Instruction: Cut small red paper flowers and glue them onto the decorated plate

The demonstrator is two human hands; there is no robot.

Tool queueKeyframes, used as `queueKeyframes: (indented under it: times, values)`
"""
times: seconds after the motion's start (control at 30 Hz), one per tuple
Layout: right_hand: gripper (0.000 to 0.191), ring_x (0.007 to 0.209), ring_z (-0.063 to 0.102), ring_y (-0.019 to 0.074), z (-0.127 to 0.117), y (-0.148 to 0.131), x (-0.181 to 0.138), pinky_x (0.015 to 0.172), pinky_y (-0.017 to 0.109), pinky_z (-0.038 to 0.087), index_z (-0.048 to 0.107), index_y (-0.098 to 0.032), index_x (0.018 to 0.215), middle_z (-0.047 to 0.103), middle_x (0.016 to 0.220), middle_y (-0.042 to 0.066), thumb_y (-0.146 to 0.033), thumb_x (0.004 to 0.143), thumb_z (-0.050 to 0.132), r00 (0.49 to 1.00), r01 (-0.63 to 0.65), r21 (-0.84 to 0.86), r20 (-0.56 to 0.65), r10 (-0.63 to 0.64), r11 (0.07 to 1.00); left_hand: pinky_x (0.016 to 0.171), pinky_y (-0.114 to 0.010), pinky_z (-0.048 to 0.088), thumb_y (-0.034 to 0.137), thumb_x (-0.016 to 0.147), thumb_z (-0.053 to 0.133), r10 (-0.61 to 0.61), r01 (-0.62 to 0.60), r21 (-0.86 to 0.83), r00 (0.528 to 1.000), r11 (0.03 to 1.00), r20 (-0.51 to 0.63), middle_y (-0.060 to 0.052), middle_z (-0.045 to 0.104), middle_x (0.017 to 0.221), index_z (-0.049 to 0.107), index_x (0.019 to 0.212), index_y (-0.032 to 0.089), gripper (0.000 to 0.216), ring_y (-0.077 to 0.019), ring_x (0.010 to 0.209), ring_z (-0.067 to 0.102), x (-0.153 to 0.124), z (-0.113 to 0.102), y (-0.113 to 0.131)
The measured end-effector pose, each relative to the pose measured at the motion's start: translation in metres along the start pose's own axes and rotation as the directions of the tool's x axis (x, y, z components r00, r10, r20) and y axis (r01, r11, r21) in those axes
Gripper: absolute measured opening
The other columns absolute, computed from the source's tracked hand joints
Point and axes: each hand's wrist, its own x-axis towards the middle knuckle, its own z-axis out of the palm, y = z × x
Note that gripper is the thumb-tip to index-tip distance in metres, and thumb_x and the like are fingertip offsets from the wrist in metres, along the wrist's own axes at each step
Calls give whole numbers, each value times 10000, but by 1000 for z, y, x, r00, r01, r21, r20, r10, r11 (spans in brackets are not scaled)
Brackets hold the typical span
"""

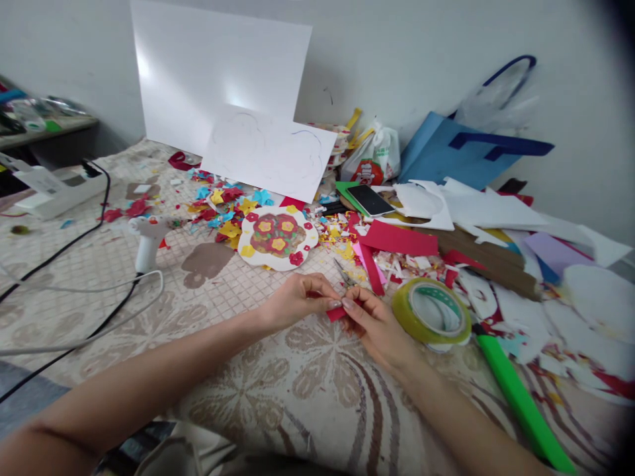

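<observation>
Both hands meet low over the patterned cloth in the middle of the view. My left hand (pixel 300 301) and my right hand (pixel 372 324) pinch a small red paper piece (pixel 336 313) between their fingertips, fingers closed on it. Just beyond them lie small scissors (pixel 343 272). A roll of clear tape with a green core (pixel 432 311) sits right of my right hand. A white paper disc decorated with red and yellow flowers (pixel 276 237) lies behind my left hand.
A white glue gun (pixel 147 239) stands at left with cables trailing to a power strip (pixel 54 188). Coloured paper scraps, red strips (pixel 397 239), a phone (pixel 370 199), a blue bag (pixel 461 152) and white sheets (pixel 268 152) crowd the back and right. A green stick (pixel 520 400) lies at right.
</observation>
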Motion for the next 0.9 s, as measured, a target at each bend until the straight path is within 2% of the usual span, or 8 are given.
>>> queueKeyframes:
  times: [0.17, 0.3, 0.43, 0.53, 0.67, 0.8, 0.9]
  values:
    - [241, 489, 500, 70, 0, 2, 0, 468, 184, 380, 545, -196, 729, 538, 578, -62, -358, 725, 722, 1000, 18, -14, -11, -18, 1000, 689, -246, 445, 325, 741, 676, 10, -10, 44, 1000, 999, -3, -23, 590, 756, 705, 772, 127, 202, -112, 697, 568, 0, -1, 0]
    - [237, 494, 505, 72, 0, 2, 1, 468, 184, 382, 544, -195, 722, 541, 588, -61, -351, 722, 723, 1000, 6, 12, -13, -6, 1000, 720, -260, 456, 292, 778, 633, 27, -27, 11, 1000, 1000, 0, -36, 616, 797, 689, 790, 130, 172, -124, 736, 574, 1, -1, -2]
    - [219, 486, 498, 77, -3, 0, 4, 468, 186, 376, 553, -197, 726, 567, 583, -52, -349, 732, 710, 997, 41, 52, -64, -38, 998, 792, -277, 454, 183, 808, 567, 43, -44, -36, 999, 998, -21, -58, 649, 927, 666, 894, 139, 138, -143, 855, 588, 2, -1, -7]
    - [194, 498, 503, 85, -5, -1, 4, 484, 188, 388, 555, -202, 752, 579, 572, -45, -355, 766, 675, 992, 98, 60, -89, -93, 993, 810, -284, 454, 81, 772, 543, 73, -72, -46, 997, 996, 12, -55, 648, 962, 633, 947, 142, 205, -139, 877, 592, 3, -2, -9]
    - [160, 547, 527, 100, -7, -2, 1, 522, 202, 411, 554, -206, 796, 592, 612, -33, -354, 827, 606, 978, 182, -119, -79, -192, 976, 798, -291, 463, 80, 728, 601, 153, -154, 76, 988, 985, 15, -52, 639, 935, 619, 916, 142, 199, -147, 868, 590, 2, -1, -7]
    - [151, 568, 534, 105, -7, -4, -4, 551, 215, 427, 543, -207, 839, 579, 644, -32, -353, 839, 584, 963, 222, -378, -59, -262, 899, 769, -274, 458, 132, 747, 628, 224, -218, 218, 975, 951, -2, -52, 632, 906, 629, 879, 144, 133, -144, 845, 579, -2, 2, -2]
    - [148, 565, 527, 102, -5, -6, -5, 545, 215, 433, 531, -209, 866, 566, 681, -29, -343, 831, 584, 953, 231, -481, -62, -296, 846, 752, -259, 449, 158, 769, 627, 282, -273, 272, 959, 923, 3, -54, 630, 891, 639, 877, 143, 110, -138, 834, 573, -3, 3, -2]
